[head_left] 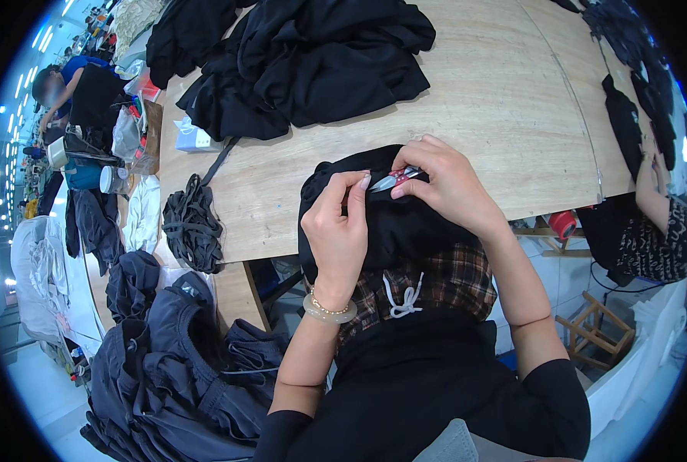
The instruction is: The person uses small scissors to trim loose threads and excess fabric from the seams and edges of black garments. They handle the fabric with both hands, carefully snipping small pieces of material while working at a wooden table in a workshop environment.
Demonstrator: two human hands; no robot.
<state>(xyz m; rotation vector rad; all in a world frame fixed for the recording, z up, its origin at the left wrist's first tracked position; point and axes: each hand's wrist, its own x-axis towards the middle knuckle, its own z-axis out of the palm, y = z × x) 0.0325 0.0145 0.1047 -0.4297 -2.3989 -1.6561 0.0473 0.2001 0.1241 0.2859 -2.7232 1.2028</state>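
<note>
At the bench's near edge, a worker's right hand is gripping small red-handled snips over a black garment, which is overhanging that edge. The left hand is pinching thumb to finger beside the blade tips; whether it is holding thread is too small to tell. Work appears to be under way, not finished; a dark cloth pile is lying toward the far edge, done or waiting unclear.
</note>
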